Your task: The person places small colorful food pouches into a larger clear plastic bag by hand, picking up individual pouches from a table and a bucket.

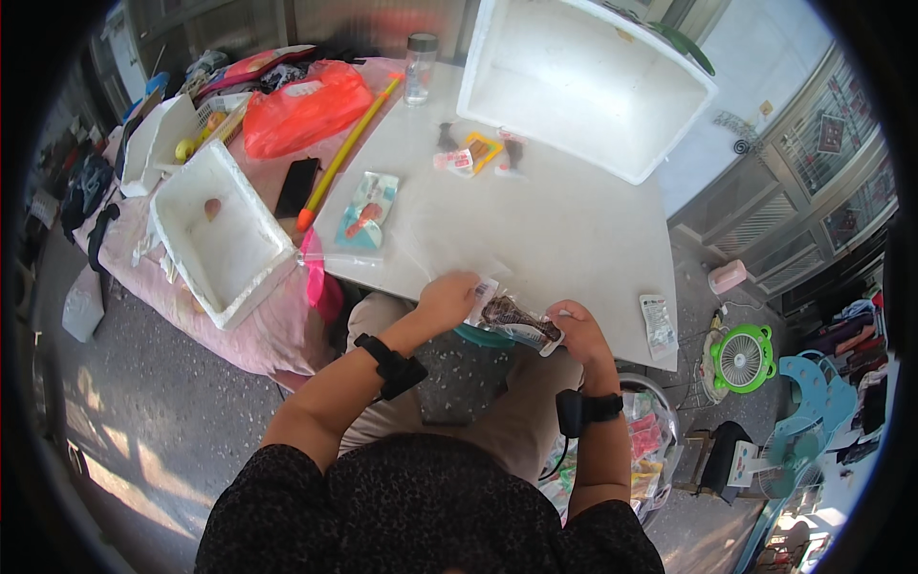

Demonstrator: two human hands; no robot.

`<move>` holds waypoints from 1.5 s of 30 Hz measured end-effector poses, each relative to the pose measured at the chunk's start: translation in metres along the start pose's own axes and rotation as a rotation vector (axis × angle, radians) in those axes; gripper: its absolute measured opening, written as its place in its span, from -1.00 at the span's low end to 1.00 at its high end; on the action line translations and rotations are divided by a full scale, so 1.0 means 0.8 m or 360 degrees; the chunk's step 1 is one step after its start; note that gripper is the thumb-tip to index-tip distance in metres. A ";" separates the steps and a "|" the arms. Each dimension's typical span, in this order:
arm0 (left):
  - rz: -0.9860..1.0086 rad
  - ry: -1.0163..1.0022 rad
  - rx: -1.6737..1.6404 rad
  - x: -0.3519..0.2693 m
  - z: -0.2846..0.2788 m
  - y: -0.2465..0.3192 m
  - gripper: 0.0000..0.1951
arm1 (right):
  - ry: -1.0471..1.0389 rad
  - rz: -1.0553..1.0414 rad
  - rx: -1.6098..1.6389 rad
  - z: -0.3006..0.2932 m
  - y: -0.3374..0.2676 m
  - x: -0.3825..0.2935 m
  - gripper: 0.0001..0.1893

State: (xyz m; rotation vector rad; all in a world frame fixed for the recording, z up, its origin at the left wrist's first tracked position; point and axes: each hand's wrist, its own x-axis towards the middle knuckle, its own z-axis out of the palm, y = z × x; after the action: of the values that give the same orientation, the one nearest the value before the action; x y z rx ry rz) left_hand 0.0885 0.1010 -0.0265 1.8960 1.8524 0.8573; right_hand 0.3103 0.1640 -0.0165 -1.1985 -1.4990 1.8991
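Observation:
A clear vacuum pack of dark brown food [518, 318] is stretched between my two hands above the table's near edge. My left hand [450, 301] grips its left end, and my right hand [579, 331] pinches the right end. Ahead, a teal and white printed pouch [368, 210] lies flat on the pale tabletop [531, 229]. Farther back sit a yellow packet [485, 148], a red and white packet [453, 161] and two small dark packs. Near the table's right corner rests a white printed sachet [657, 324].
A large white foam box [581, 86] stands tipped at the back beside a lidded clear bottle [419, 70]. Leftward are a smaller foam box [222, 237], a red plastic bag [307, 109], a phone [297, 188] and a yellow stick [349, 152]. A tub of packets [645, 445] stands by my right arm.

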 end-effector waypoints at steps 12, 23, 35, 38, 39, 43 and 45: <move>0.0384 0.0246 0.0042 -0.008 0.008 0.009 -0.83 | 0.0110 -0.0194 0.0505 0.061 0.017 0.027 -0.89; 0.0522 0.0357 -0.0035 -0.016 0.021 0.003 -0.80 | 0.0357 -0.0154 0.0747 0.096 0.012 0.042 -0.90; 0.0595 0.0274 0.0088 -0.013 0.020 -0.001 -0.80 | 0.0462 -0.0313 0.1023 0.104 0.014 0.053 -0.83; 0.0573 0.0171 0.0145 -0.007 0.016 -0.003 -0.82 | 0.0494 -0.0388 0.1080 0.109 0.021 0.059 -0.82; 0.0556 0.0117 0.0144 -0.005 0.014 -0.004 -0.82 | 0.0596 -0.0425 0.0873 0.109 0.021 0.057 -0.83; 0.0651 0.0088 0.0044 0.017 -0.009 -0.006 -0.81 | 0.0974 -0.1052 -0.0623 0.084 0.031 0.051 -0.82; 0.0399 0.0022 0.0019 0.045 -0.027 -0.011 -0.80 | 0.1023 -0.1030 -0.0667 0.077 0.039 0.050 -0.81</move>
State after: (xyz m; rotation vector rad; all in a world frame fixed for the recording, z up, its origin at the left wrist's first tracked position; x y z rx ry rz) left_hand 0.0666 0.1341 -0.0098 2.1664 1.6528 0.9403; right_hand 0.2428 0.1508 -0.0572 -1.1372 -1.6548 0.7098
